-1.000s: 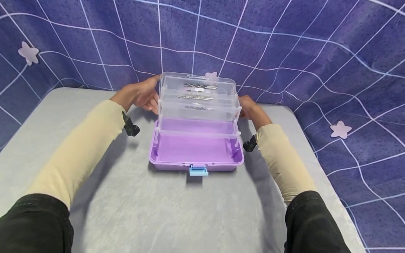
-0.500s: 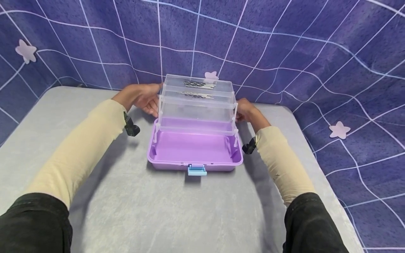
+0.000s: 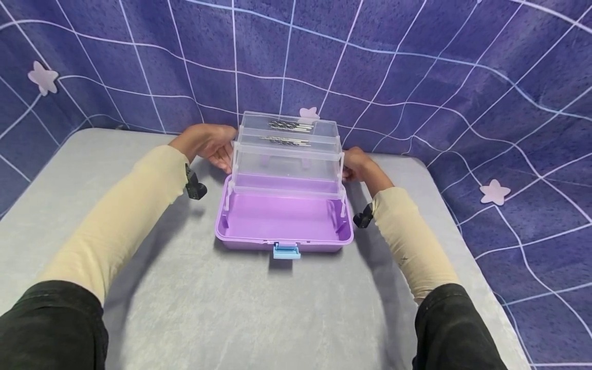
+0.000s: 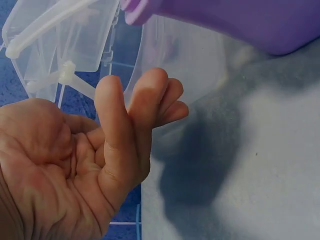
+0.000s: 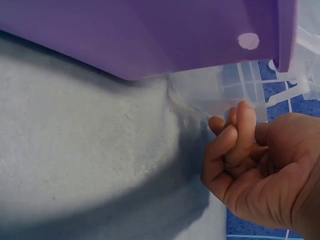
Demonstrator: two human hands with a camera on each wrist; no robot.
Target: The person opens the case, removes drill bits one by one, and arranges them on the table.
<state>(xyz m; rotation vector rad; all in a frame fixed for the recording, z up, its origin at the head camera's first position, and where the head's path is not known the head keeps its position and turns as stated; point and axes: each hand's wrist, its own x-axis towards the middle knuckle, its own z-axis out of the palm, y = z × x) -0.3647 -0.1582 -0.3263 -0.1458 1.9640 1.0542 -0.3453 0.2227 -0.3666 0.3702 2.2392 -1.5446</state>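
Note:
A purple toolbox (image 3: 284,218) with a blue latch (image 3: 287,251) stands open on the table. Its clear stacked trays (image 3: 287,159) are spread up and back, and drill bits (image 3: 289,126) lie in the upper ones. The clear lid (image 4: 200,55) is swung back behind the box, mostly hidden by the trays in the head view. At the back left, my left hand (image 3: 214,144) holds the lid's side edge, fingers bent at the knuckles and thumb mostly hidden. My right hand (image 3: 357,163) grips the opposite side, curled fingertips right at the lid's corner (image 5: 200,92).
The grey tabletop (image 3: 222,308) extends around the box. Close behind it hangs a purple-blue curtain (image 3: 393,77) with white wavy lines and pale stars (image 3: 495,192). Small black cameras (image 3: 196,187) sit on both wrists.
The lid has tipped back and down behind the box. The clear trays have shifted back with it, drawing the drill bit rows closer together. My right hand has moved slightly left and down.

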